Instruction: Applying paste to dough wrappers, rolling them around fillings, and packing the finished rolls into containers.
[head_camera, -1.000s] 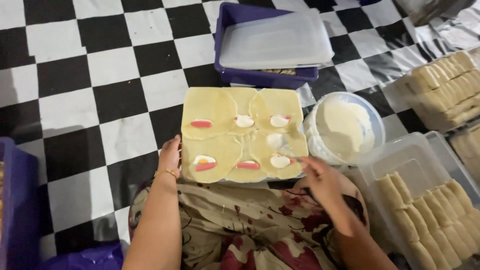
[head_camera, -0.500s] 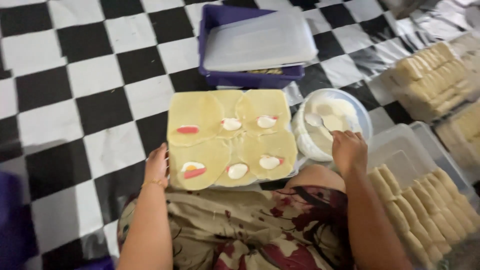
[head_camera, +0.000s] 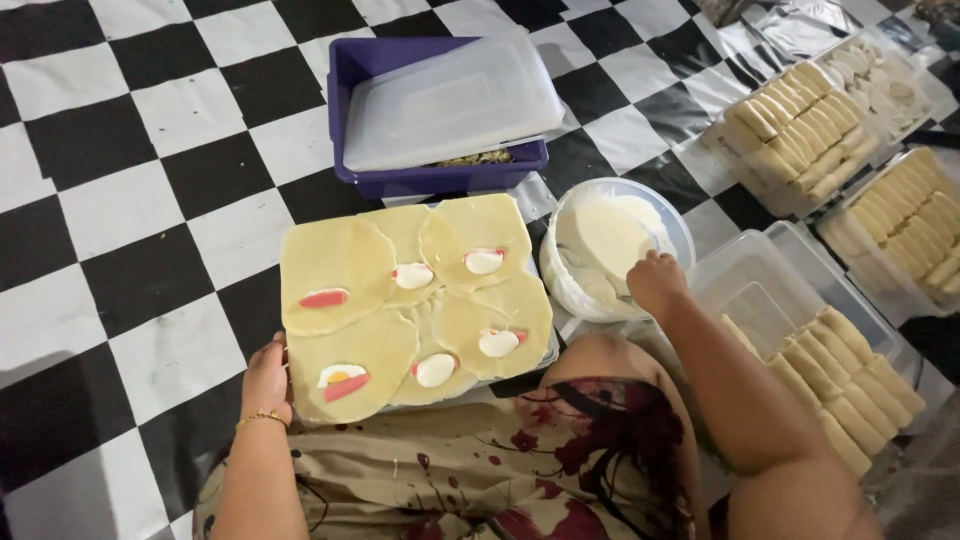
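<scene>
Several thin yellow wrappers (head_camera: 340, 265) lie spread on a flat board (head_camera: 545, 350) in front of me, each topped with a white dollop, a pink strip or a slice of egg (head_camera: 340, 378). My left hand (head_camera: 266, 380) rests against the board's near left edge. My right hand (head_camera: 655, 282) reaches into a white bowl (head_camera: 560, 290) of creamy white sauce to the right of the board; its fingers are curled, and whether they hold a spoon is hidden.
A purple tub (head_camera: 345, 75) with a clear lid (head_camera: 450, 100) stands behind the board. Clear containers of pale rolled wrappers (head_camera: 830, 375) sit at the right and far right (head_camera: 800, 115). A black and white checkered cloth (head_camera: 120, 200) covers the floor.
My right hand left the wrappers and moved right into the sauce bowl. The view has shifted slightly. My left hand stayed at the board's edge.
</scene>
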